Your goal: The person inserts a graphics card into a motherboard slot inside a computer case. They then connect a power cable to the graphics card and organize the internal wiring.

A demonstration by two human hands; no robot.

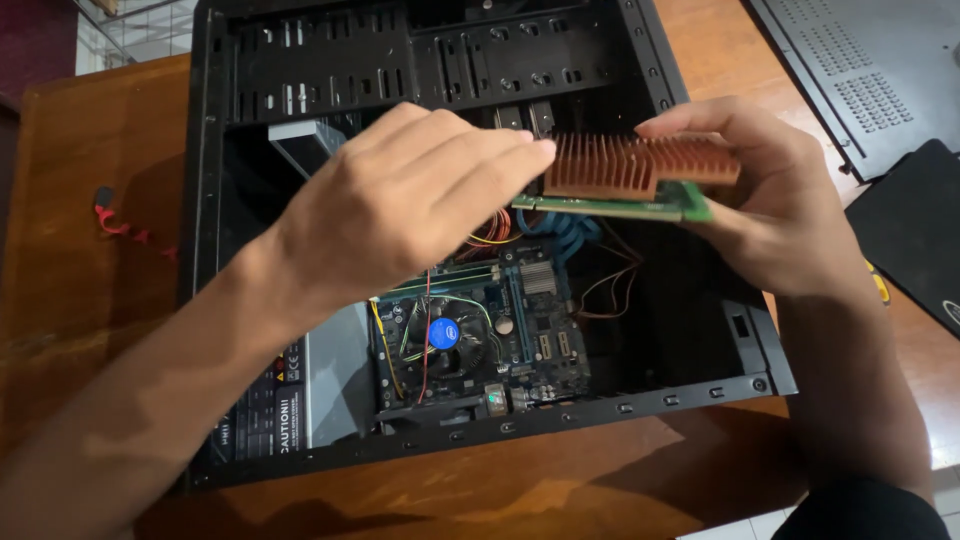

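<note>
Heatsink (640, 165): ribbed copper-coloured metal, matt, on a green circuit card (610, 208). Case (690, 300): black painted metal, matt. Table (560, 480), at 6 o'clock of the case: glossy varnished wood.

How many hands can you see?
2. The left hand reaches over the open computer case, fingertips touching the copper heatsink card. The right hand holds that card's other end.

Brown wooden tabletop (90, 300). Open black computer case (205, 200) lies flat at centre frame. Red cable (112, 222) at left edge. Grey perforated side panel (870, 70) upper right.
</note>
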